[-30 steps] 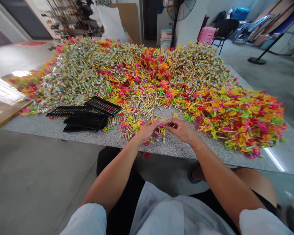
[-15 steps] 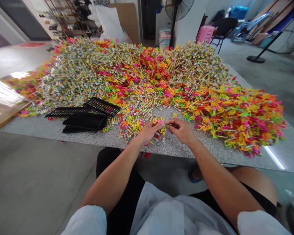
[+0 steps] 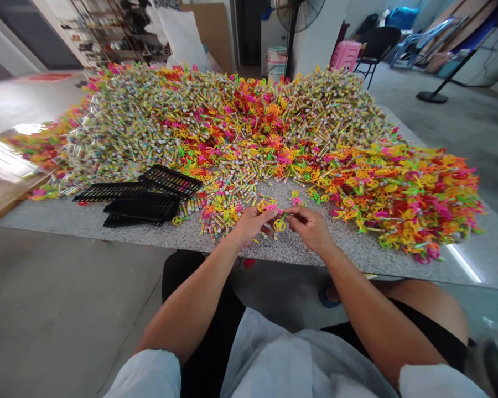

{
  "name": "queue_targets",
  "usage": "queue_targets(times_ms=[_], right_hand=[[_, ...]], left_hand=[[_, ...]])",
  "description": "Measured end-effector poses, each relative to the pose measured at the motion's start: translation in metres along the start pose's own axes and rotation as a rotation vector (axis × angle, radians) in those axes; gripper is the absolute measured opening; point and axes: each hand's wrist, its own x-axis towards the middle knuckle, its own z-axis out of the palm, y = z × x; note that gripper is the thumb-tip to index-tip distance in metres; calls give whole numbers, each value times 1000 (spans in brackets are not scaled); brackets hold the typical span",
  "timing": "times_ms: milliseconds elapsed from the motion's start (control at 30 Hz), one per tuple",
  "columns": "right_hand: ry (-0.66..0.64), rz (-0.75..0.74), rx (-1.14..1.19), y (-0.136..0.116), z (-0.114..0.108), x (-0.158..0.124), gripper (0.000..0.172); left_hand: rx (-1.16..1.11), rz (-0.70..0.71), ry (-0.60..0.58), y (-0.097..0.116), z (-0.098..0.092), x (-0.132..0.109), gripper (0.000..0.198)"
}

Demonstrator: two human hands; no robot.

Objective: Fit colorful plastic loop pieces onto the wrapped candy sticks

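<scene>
My left hand [image 3: 249, 225] is closed on several small plastic pieces, their yellow and pink ring-shaped ends [image 3: 264, 206] sticking out past the thumb. A yellow ring-shaped piece [image 3: 279, 225] hangs between the two hands. With thumb and index finger pinched, my right hand [image 3: 312, 228] meets a pink piece [image 3: 279, 212] at the left fingertips; the exact grip is too small to make out. Just beyond the hands, a few loose pink and green pieces [image 3: 296, 198] lie on the speckled tabletop [image 3: 311, 254]. Short printed tubes with white ends [image 3: 224, 213] are heaped beside my left hand.
Stacked black slotted trays [image 3: 143, 207] lie to the left. A large mound of printed tubes [image 3: 136, 121] fills the table's far side, and a pile of bright ring-ended pieces [image 3: 402, 193] covers the right. Behind stand a fan [image 3: 299, 16] and pink stools [image 3: 346, 55].
The yellow ring between my hands has come into clearer view, and pink now shows at the fingertips where green was. Pink shows among the loose pieces beyond the hands. Both hands stay nearly in place.
</scene>
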Motion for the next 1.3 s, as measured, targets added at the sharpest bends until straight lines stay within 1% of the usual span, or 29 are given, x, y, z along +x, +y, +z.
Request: queue_targets(times_ms=[100, 200, 300, 400, 500, 600, 667, 800, 867, 933, 1033, 1167, 1233, 1300], right_hand=[[8, -33, -55, -4, -1, 0, 24], [14, -128, -140, -12, -5, 0, 21], [-4, -227, -216, -18, -10, 0, 20], [-24, -283, -302, -21, -13, 0, 19], [-30, -356, -374, -19, -13, 0, 19], [-11, -449, -429, -16, -11, 0, 20], [13, -470, -453, -14, -9, -1, 20], [30, -442, -429, -14, -3, -5, 18], [25, -402, -391, -14, -1, -7, 16], [37, -345, -343, -14, 1, -9, 15], [51, -273, -268, -13, 3, -11, 15], [30, -234, -212, -12, 3, -12, 15], [28, -204, -176, -12, 4, -14, 13], [30, -139, -109, -10, 6, -15, 10]], left_hand=[[54, 47, 5, -1, -1, 1, 39], [168, 112, 8, 1, -3, -1, 35], [326, 276, 26, 4, -3, -3, 26], [418, 430, 23, 6, -1, -3, 17], [457, 515, 10, 5, -1, -2, 14], [520, 608, 29, 2, -2, 1, 13], [583, 653, 35, 0, -4, 2, 12], [635, 687, 18, -4, -5, 3, 12], [623, 687, 44, -5, -4, 4, 13], [605, 681, 62, -5, -4, 4, 14], [599, 661, 46, -5, -3, 5, 15], [623, 642, 51, -6, -2, 4, 16], [669, 692, 37, -5, -3, 3, 14], [790, 776, 12, -4, -4, 2, 12]])
